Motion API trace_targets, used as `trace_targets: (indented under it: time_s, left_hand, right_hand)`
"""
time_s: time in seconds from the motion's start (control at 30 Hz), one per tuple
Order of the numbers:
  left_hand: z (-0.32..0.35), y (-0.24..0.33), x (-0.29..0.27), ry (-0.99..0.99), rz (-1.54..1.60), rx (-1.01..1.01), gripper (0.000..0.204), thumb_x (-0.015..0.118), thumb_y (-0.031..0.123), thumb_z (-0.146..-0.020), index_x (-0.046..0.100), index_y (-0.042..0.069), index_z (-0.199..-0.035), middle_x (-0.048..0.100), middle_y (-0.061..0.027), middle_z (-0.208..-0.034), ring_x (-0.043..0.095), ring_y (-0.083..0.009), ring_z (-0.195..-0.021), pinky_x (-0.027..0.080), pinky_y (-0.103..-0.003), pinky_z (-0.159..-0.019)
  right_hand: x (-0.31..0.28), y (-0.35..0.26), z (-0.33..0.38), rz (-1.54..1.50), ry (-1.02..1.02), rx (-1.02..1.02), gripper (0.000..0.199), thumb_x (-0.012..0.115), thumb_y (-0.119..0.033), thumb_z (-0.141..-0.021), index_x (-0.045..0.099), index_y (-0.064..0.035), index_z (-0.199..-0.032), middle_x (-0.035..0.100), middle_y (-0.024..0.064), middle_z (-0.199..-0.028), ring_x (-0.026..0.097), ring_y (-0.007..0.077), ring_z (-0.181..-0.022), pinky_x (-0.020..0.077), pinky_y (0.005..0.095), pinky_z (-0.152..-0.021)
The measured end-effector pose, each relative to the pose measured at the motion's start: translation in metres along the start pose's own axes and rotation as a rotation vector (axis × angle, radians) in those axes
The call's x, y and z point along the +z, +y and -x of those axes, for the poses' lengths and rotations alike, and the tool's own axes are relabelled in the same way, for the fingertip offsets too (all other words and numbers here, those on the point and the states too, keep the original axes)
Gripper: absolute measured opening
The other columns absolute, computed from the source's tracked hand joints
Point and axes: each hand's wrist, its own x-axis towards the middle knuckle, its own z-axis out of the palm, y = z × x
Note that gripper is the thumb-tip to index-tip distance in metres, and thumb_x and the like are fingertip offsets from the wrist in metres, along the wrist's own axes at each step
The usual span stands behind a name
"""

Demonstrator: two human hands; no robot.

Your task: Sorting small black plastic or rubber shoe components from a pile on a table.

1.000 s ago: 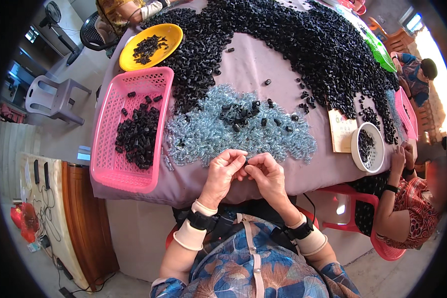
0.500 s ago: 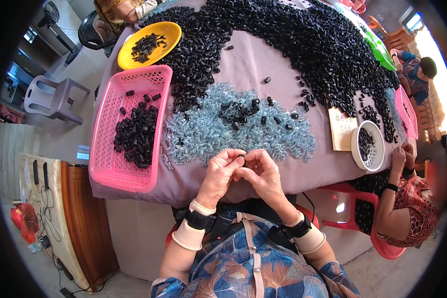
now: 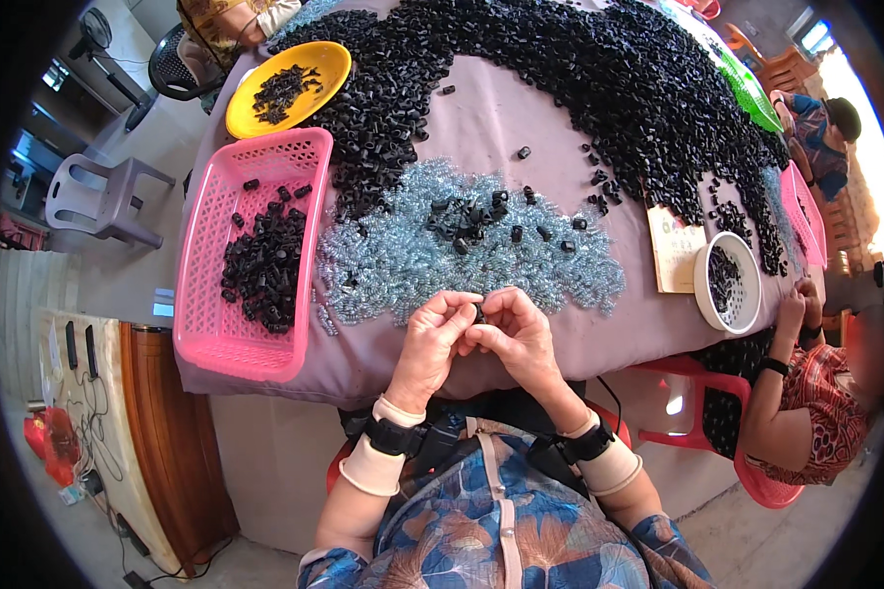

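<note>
Pinching 1 small blk part [image 3: 479,312] w/ 2 bare hands, just off the near edge of the clear bluish coil heap [image 3: 393,260]. Gripping w/ L hand [image 3: 432,339]: thumb & forefinger closed tight on it, other fingers curled in. Gripping likewise w/ R hand [image 3: 521,339], forefinger over & thumb under, tips all but meeting around same part. Can't tell exact shape of it, mostly hidden by fingertips. Wearing blk wrist bands [image 3: 393,435] over cream cuffs [image 3: 371,463], also on near side of heap.

Can see a few loose blk parts [image 3: 467,221] lying on top of heap, approx. mid. Note left of heap, v. near: long pink mesh basket [image 3: 236,355] w/ pile of blk parts inside. Note beyond basket, up-left of heap: yellow plate [image 3: 332,71] w/ small dark bits. Can see behind heap, curving round to its right: huge blk mass [image 3: 580,69] of similar parts, w/ bare patch of mauve cloth [image 3: 486,113] betw. it & heap. Note right of heap: pale booklet [image 3: 673,260] flat on cloth, then white bowl [image 3: 751,280] w/ holes in wall & dark bits inside. Can see farther right of heap: co-worker [image 3: 805,422] in red patterned top, seated. Can see well left of heap, off table: grey chair [image 3: 113,201] & standing fan [image 3: 96,29].
</note>
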Motion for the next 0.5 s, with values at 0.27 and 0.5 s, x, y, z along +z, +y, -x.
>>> trace_targets:
  time_s: [0.27, 0.5]
  left_hand:
    - [0.0, 0.0002, -0.0007, -0.005, 0.051, 0.01, 0.019, 0.059, 0.012, -0.089, 0.053, 0.006, -0.106, 0.058, 0.0, -0.08, 0.052, -0.0057, -0.062, 0.043, -0.019, -0.054]
    - [0.0006, 0.0029, 0.0018, 0.011, 0.102, 0.01, 0.021, 0.057, 0.006, -0.088, 0.048, 0.003, -0.107, 0.057, -0.0031, -0.077, 0.052, -0.0082, -0.059, 0.045, -0.021, -0.05]
  right_hand:
    - [0.0037, -0.0059, -0.0016, -0.006, -0.026, 0.017, 0.031, 0.069, -0.006, -0.08, 0.052, -0.0003, -0.106, 0.058, 0.004, -0.082, 0.058, 0.0073, -0.068, 0.0478, 0.0197, -0.058]
    - [0.0021, -0.0033, -0.002, 0.07, -0.08, 0.017, 0.037, 0.066, -0.006, -0.082, 0.053, 0.0003, -0.116, 0.055, 0.0027, -0.084, 0.056, 0.0075, -0.067, 0.0487, 0.0202, -0.058]
